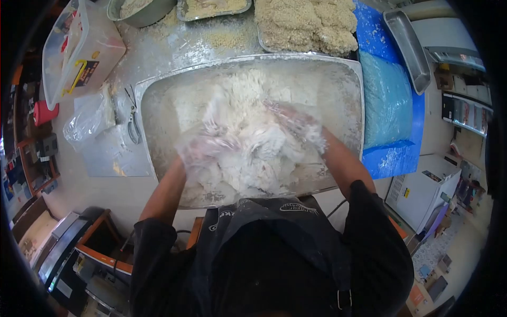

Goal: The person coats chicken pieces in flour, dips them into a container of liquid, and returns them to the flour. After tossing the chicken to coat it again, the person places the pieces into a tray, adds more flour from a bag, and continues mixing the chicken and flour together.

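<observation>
A large metal tray (161,121) with raised sides holds a heap of white flour (245,87). My left hand (208,148), in a clear plastic glove, is down in the heap at its left side. Across from it, my right hand (296,124), gloved the same way, touches the heap's right side. Both hands are smeared by motion, so their fingers do not show clearly. Lumpy flour-coated stuff (266,145) lies between them; its kind is hidden by the white coating.
Crumb-coated pieces (306,24) are piled on a tray behind. A round metal pan (142,13), a smaller crumb tray (214,8) and a clear plastic bin (84,53) stand back left. Scissors (133,124) lie left; a blue bag (388,100) lies right.
</observation>
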`<move>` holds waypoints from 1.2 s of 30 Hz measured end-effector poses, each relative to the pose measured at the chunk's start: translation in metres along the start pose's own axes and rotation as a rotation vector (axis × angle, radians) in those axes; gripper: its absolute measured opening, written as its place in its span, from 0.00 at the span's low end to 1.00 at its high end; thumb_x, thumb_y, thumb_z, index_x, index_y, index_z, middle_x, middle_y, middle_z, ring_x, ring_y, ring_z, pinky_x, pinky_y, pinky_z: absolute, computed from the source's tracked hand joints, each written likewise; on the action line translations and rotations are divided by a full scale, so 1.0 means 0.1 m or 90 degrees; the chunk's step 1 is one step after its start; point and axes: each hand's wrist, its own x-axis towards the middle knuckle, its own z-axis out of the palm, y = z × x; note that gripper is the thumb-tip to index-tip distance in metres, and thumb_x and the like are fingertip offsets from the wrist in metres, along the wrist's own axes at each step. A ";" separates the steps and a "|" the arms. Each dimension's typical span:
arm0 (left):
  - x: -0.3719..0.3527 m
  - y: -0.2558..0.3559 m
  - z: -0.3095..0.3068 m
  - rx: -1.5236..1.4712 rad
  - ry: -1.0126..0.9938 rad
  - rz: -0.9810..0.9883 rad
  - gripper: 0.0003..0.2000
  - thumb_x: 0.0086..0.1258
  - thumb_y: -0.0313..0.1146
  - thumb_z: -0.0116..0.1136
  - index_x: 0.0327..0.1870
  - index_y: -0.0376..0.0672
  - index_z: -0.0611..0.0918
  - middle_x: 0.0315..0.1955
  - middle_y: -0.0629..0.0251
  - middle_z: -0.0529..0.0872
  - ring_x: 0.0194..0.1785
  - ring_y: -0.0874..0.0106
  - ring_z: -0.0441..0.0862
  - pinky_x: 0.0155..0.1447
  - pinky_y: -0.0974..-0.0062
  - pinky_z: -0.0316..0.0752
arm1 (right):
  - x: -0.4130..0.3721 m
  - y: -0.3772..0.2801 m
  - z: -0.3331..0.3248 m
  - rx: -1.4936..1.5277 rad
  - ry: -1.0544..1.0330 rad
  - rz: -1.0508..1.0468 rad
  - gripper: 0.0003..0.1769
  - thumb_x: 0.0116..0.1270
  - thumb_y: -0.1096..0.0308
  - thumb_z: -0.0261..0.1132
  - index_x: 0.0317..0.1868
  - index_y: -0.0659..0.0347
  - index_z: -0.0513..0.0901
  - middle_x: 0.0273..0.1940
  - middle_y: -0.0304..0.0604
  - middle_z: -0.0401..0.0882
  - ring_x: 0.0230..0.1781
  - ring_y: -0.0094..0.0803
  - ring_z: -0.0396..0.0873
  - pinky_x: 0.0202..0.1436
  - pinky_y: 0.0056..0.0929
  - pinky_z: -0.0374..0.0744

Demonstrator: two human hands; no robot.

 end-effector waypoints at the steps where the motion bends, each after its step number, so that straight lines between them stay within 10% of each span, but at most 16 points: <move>1: -0.02 0.14 -0.06 0.018 0.006 -0.036 0.26 0.72 0.43 0.45 0.64 0.33 0.65 0.51 0.48 0.79 0.53 0.59 0.79 0.73 0.63 0.57 | -0.03 -0.19 0.05 -0.005 0.049 0.029 0.36 0.61 0.48 0.62 0.64 0.62 0.69 0.65 0.47 0.65 0.69 0.35 0.58 0.74 0.39 0.52; 6: 0.34 0.36 -0.39 0.605 -0.033 -0.102 0.25 0.75 0.45 0.37 0.64 0.34 0.65 0.52 0.44 0.77 0.60 0.57 0.72 0.75 0.59 0.51 | 0.23 -0.42 -0.11 -0.472 0.442 0.294 0.48 0.51 0.42 0.70 0.62 0.70 0.67 0.60 0.59 0.68 0.63 0.44 0.65 0.72 0.39 0.56; 7: 0.51 0.21 -0.42 0.347 -0.081 0.012 0.26 0.75 0.47 0.38 0.64 0.35 0.66 0.50 0.45 0.79 0.60 0.57 0.73 0.74 0.60 0.52 | 0.24 -0.36 -0.11 -0.576 0.478 0.291 0.49 0.49 0.40 0.71 0.61 0.71 0.68 0.58 0.61 0.70 0.62 0.46 0.66 0.72 0.41 0.56; 10: 0.83 0.06 -0.37 -0.120 -0.156 0.176 0.33 0.66 0.61 0.44 0.61 0.40 0.72 0.48 0.49 0.81 0.58 0.59 0.75 0.72 0.65 0.55 | 0.34 -0.05 -0.06 -0.874 0.311 0.206 0.46 0.49 0.34 0.67 0.52 0.72 0.76 0.49 0.66 0.76 0.58 0.54 0.68 0.71 0.47 0.56; 11: 0.88 0.16 -0.29 0.346 -0.021 0.061 0.37 0.61 0.66 0.48 0.61 0.41 0.73 0.49 0.49 0.81 0.58 0.59 0.74 0.71 0.67 0.57 | 0.36 -0.07 -0.02 -0.863 0.192 0.223 0.44 0.50 0.33 0.65 0.48 0.71 0.79 0.47 0.67 0.76 0.59 0.55 0.68 0.71 0.47 0.55; 12: 0.83 0.40 -0.17 0.409 0.028 0.020 0.41 0.57 0.65 0.54 0.63 0.40 0.70 0.56 0.47 0.75 0.61 0.57 0.72 0.70 0.67 0.58 | 0.39 -0.11 0.05 -0.838 0.075 0.238 0.42 0.51 0.32 0.62 0.43 0.70 0.82 0.46 0.68 0.77 0.59 0.56 0.67 0.71 0.47 0.54; 14: 0.83 0.54 -0.06 0.502 0.035 0.018 0.51 0.43 0.68 0.64 0.66 0.39 0.67 0.63 0.44 0.67 0.65 0.55 0.67 0.68 0.64 0.61 | 0.42 0.25 -0.23 -0.794 0.156 0.233 0.56 0.39 0.32 0.69 0.61 0.65 0.66 0.61 0.67 0.59 0.68 0.55 0.53 0.73 0.48 0.47; 15: 0.89 0.25 0.01 0.554 0.196 0.128 0.45 0.48 0.67 0.62 0.64 0.43 0.70 0.62 0.45 0.69 0.63 0.54 0.68 0.68 0.62 0.60 | 0.44 0.43 -0.37 -0.770 0.196 0.228 0.67 0.33 0.31 0.72 0.70 0.62 0.58 0.68 0.66 0.51 0.72 0.54 0.47 0.74 0.48 0.44; 17: 0.97 0.02 0.00 0.556 0.103 0.245 0.37 0.55 0.63 0.56 0.62 0.46 0.73 0.61 0.59 0.73 0.63 0.60 0.69 0.67 0.64 0.61 | 0.53 0.62 -0.37 -0.805 0.200 0.372 0.80 0.22 0.30 0.75 0.72 0.64 0.44 0.72 0.64 0.40 0.74 0.54 0.40 0.75 0.45 0.43; 21: 0.79 0.15 -0.05 0.801 -0.080 0.107 0.32 0.58 0.59 0.56 0.60 0.50 0.74 0.57 0.62 0.77 0.60 0.64 0.72 0.66 0.66 0.63 | 0.60 1.04 -0.70 -0.723 -0.021 0.191 0.56 0.45 0.40 0.69 0.67 0.67 0.56 0.65 0.61 0.57 0.66 0.52 0.55 0.69 0.46 0.54; 28: 0.43 -0.16 -0.43 -0.151 0.012 0.054 0.37 0.60 0.58 0.54 0.66 0.42 0.66 0.63 0.49 0.68 0.63 0.57 0.70 0.69 0.64 0.61 | -0.05 -0.31 0.15 -0.247 0.277 -0.089 0.20 0.66 0.63 0.60 0.55 0.63 0.73 0.51 0.48 0.78 0.47 0.37 0.78 0.54 0.41 0.76; 33: -0.54 0.52 0.09 0.641 0.079 -0.303 0.37 0.62 0.59 0.53 0.65 0.39 0.69 0.61 0.52 0.72 0.58 0.66 0.75 0.63 0.65 0.67 | -0.72 -0.24 0.10 -0.324 0.252 0.121 0.19 0.66 0.65 0.59 0.56 0.63 0.73 0.48 0.47 0.79 0.48 0.35 0.78 0.55 0.38 0.75; 36: -0.28 -0.17 0.18 0.577 0.096 -0.280 0.38 0.59 0.58 0.58 0.62 0.34 0.69 0.57 0.50 0.75 0.58 0.63 0.74 0.63 0.66 0.68 | -0.81 0.15 0.04 -0.464 0.035 0.223 0.19 0.67 0.66 0.58 0.57 0.62 0.73 0.46 0.47 0.79 0.48 0.34 0.77 0.56 0.37 0.75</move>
